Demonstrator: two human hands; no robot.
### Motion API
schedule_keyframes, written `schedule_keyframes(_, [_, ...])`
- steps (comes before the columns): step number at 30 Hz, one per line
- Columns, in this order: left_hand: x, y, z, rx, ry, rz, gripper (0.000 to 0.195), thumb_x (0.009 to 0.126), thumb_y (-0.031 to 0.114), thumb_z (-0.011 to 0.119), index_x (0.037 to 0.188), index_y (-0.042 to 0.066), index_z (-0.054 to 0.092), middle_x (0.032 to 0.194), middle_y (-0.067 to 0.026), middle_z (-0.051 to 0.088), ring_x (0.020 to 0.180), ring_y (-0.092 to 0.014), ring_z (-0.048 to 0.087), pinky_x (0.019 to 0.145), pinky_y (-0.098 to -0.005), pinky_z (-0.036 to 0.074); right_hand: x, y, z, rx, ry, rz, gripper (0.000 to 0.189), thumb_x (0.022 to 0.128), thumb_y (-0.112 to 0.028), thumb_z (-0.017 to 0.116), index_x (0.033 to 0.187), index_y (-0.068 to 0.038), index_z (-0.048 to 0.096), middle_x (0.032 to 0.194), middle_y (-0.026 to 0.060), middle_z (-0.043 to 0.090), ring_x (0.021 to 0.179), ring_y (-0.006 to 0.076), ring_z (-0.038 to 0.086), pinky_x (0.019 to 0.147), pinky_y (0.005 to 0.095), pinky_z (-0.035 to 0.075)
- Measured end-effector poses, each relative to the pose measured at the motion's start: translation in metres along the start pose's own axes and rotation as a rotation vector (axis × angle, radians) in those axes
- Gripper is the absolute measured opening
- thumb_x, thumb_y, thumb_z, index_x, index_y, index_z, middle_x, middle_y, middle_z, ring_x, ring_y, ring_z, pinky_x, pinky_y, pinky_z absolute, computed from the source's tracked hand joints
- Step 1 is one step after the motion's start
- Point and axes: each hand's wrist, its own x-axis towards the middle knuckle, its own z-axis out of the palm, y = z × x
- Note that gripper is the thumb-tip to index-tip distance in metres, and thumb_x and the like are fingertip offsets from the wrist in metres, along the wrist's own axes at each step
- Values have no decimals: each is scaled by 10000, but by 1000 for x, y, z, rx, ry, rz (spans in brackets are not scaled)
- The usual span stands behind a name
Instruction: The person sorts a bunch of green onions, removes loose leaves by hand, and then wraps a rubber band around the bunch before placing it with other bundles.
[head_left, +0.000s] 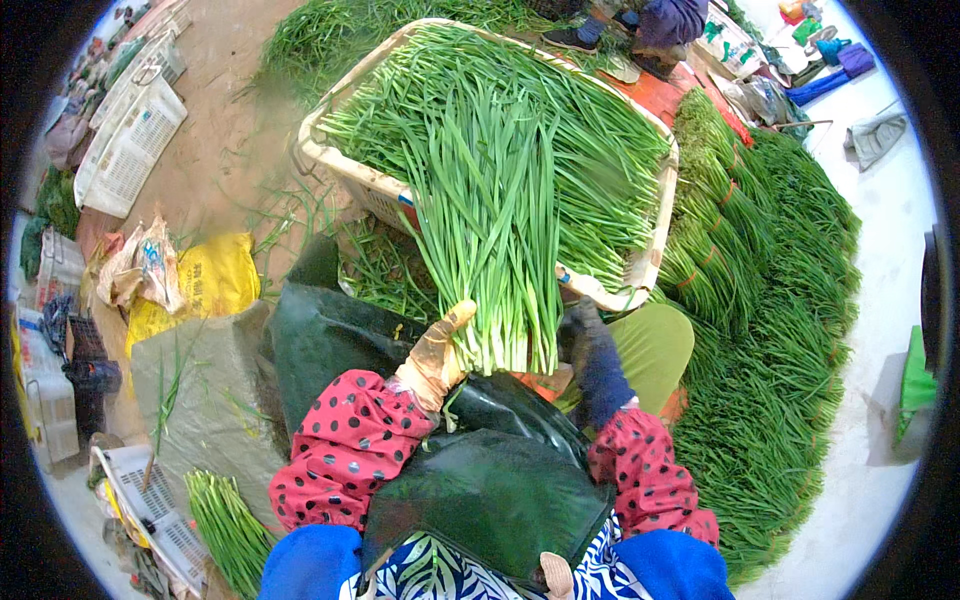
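Note:
A broad bunch of garlic chives (495, 247) is spread before me, its pale cut ends toward my body and its leaves over the crate rim. At the left of those stem ends, my left hand (435, 360), in a stained cream glove, grips the bunch with the thumb on top. My right hand (592, 345), in a dark blue glove, is beside the bunch's right edge, close to the crate. It is blurred and its fingers are partly hidden, so its hold cannot be told. More loose chives (600, 165) fill the white plastic crate (352, 169).
Chives tied with orange bands (705, 217) are heaped at right. At lower left lie a small chive bunch (225, 510) and a white crate (139, 480). A yellow sack (217, 277) is on the floor at left. A person (667, 26) is beyond the crate. A dark green apron (487, 495) covers my lap.

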Motion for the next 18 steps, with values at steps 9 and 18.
schedule_keyframes(9, [-2,4,-35,51,13,-46,343,832,100,541,1139,-30,461,1094,-168,553,1009,-293,545,866,-441,459,-8,26,132,-962,178,-146,495,871,-391,466,1174,-2,431,957,170,605,866,257,585,766,358,437])
schedule_keyframes(18, [-12,7,-37,250,124,-53,287,750,106,592,960,-87,558,912,-225,610,769,-305,620,717,-402,521,9,-6,104,-964,-347,-148,637,801,-514,489,1204,-27,414,1006,223,584,930,352,575,821,395,435])
